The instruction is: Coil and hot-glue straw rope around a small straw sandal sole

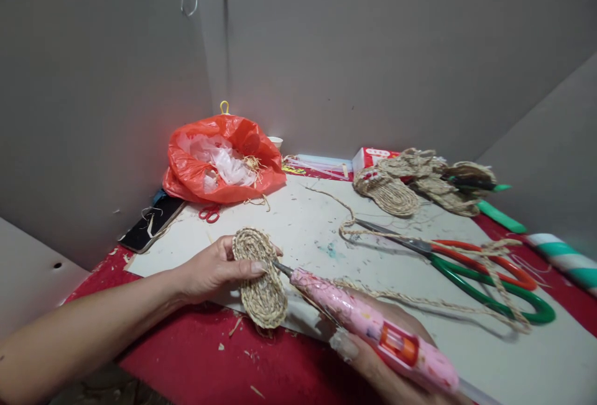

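A small coiled sole-shaped piece of braided straw (pixel 262 296) is pinched between the thumb and fingers of my left hand (pixel 219 270), its thumb lying across the narrow middle. My right hand (pixel 382 352) is wrapped round a pink glue gun (pixel 340 308) with an orange part on its side. The gun's metal tip touches or nearly touches the right edge of the straw piece. A braided cord (pixel 433 301) runs from near the gun to the right, looping over large scissors (pixel 426 247) with red and green handles.
An orange plastic bag (pixel 186 168) with scraps stands at the back left, near a phone (pixel 152 224) and small red scissors (pixel 209 213). Woven soles (pixel 396 193) lie at the back right by a striped roll (pixel 566 259). Grey walls (pixel 349 50) rise behind.
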A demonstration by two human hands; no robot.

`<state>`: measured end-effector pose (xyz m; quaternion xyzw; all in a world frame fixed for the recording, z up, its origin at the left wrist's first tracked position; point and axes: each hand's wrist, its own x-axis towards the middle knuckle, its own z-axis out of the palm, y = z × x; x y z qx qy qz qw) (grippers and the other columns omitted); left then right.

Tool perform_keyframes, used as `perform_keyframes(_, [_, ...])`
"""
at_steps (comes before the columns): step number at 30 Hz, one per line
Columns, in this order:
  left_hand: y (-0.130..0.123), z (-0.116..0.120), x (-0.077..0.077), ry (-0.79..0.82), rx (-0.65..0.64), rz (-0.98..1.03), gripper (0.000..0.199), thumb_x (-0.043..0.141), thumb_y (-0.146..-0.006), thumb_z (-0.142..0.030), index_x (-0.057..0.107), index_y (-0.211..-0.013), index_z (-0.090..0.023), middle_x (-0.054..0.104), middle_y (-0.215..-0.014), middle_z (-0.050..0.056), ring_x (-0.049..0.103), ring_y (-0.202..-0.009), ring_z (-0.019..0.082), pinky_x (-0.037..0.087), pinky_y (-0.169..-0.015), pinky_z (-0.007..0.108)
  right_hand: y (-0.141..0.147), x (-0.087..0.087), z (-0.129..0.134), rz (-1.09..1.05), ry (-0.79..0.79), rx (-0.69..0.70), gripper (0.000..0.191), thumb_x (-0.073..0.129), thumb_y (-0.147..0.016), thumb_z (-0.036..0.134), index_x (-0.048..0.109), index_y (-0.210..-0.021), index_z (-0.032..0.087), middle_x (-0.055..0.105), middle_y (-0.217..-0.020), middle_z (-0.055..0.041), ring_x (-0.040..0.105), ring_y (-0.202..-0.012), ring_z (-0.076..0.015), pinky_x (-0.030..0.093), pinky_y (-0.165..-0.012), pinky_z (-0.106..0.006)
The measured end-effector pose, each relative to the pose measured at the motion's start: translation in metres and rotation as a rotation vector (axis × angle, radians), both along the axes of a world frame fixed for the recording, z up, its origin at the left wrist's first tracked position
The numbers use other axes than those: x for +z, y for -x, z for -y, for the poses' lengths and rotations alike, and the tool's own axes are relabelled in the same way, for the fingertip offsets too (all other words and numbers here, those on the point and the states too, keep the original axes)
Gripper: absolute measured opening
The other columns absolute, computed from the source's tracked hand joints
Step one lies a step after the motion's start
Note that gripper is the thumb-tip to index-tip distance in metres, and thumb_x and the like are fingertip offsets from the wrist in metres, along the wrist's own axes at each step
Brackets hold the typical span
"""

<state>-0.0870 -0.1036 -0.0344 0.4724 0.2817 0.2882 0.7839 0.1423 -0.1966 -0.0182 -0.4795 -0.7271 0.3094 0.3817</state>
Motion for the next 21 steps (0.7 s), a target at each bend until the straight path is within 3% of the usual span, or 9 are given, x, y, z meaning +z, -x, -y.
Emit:
perform_keyframes(3, [0.0002,0.0001,-0.0009,0.014,-0.002,0.006,0.029,0.081,-0.071,-0.027,0.07,-0.095,-0.015,0.073,-0.08,0.003,0.068,-0.07,0.014,0.052,-0.069,0.025,-0.0012,-0.0026,0.0013,0.037,-0.061,-0.004,0.045,0.054,-0.087,0.024,0.061,-0.127,0.044,0.075,-0.09,0.0048,0.072,-0.083,-0.0221,0.061,-0.071,-0.031])
perform_keyframes(6, [0.0001,0.0001,-0.0017,0.022,-0.002,0.007,0.028,0.08,-0.072,-0.027,0.07,-0.095,-0.015,0.074,-0.081,0.004,0.069,-0.072,0.015,0.052,-0.071,0.026,-0.0018,-0.0018,0.0005,0.078,-0.096,-0.002,0.048,0.054,-0.087,0.021,0.059,-0.129,0.043,0.076,-0.099,0.0054,0.073,-0.09,-0.0228,0.062,-0.077,-0.032])
perform_keyframes(13, [0.0001,-0.0003,-0.0015,0.018,0.008,0.015,0.028,0.081,-0.071,-0.027,0.07,-0.094,-0.014,0.073,-0.08,0.004,0.068,-0.071,0.014,0.052,-0.071,0.025,-0.0043,0.0008,-0.0016,0.15,-0.122,0.047,0.046,0.052,-0.09,0.024,0.057,-0.133,0.035,0.076,-0.09,0.0029,0.073,-0.087,-0.0204,0.061,-0.07,-0.025])
perform_keyframes(15, [0.0005,-0.0007,-0.0023,0.011,0.01,0.02,0.028,0.081,-0.071,-0.027,0.07,-0.094,-0.014,0.073,-0.08,0.003,0.068,-0.071,0.014,0.052,-0.071,0.025,-0.0041,-0.0003,-0.0013,0.144,-0.12,0.039,0.041,0.05,-0.09,0.025,0.061,-0.129,0.034,0.075,-0.083,0.002,0.073,-0.084,-0.0218,0.061,-0.065,-0.026])
perform_keyframes(21, [0.0018,-0.002,-0.0042,-0.024,0.025,0.004,0.031,0.081,-0.072,-0.026,0.072,-0.099,-0.012,0.074,-0.083,0.006,0.068,-0.072,0.015,0.053,-0.072,0.027,-0.0028,-0.0004,-0.0022,0.186,-0.201,-0.018,0.023,0.051,-0.087,0.03,0.074,-0.09,0.032,0.068,-0.059,0.002,0.07,-0.058,-0.0205,0.058,-0.049,-0.026])
